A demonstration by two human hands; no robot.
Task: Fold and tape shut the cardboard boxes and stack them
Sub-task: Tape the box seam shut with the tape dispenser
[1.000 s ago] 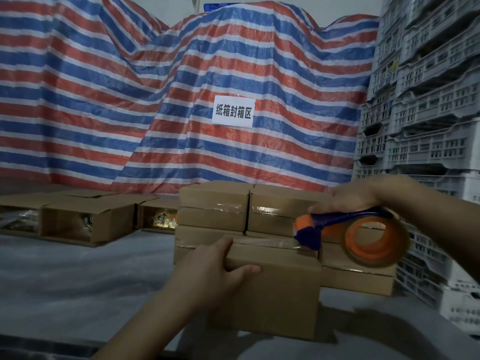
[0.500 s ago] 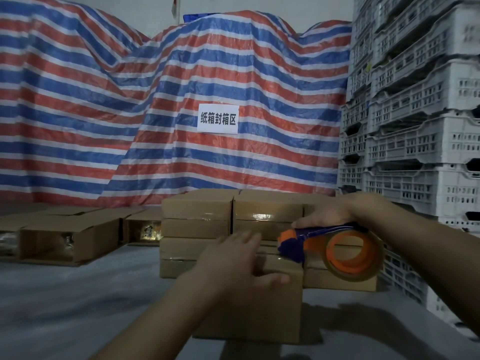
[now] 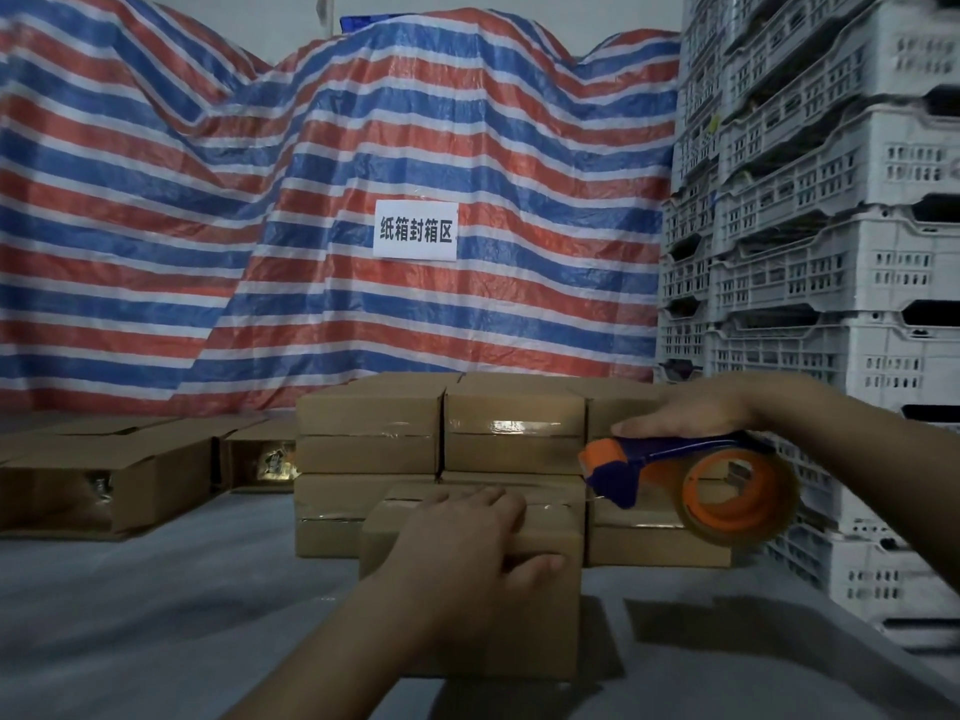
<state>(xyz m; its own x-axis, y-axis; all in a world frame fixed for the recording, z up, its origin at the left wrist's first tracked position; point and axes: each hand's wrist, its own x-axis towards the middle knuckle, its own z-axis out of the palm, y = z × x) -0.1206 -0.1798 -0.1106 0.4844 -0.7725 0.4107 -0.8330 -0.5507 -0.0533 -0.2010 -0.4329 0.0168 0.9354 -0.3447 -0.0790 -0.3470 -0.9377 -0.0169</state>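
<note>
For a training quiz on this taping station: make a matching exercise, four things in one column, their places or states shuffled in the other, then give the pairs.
Column one:
1. left hand
2. tape dispenser
3. open boxes
4. white crates

Column two:
A. stacked high on the right
B. pressing on the top of the near box
C. lying on the left, flaps open
D. held in the right hand, at the near box's right end

Pairs: 1-B, 2-D, 3-C, 4-A
</note>
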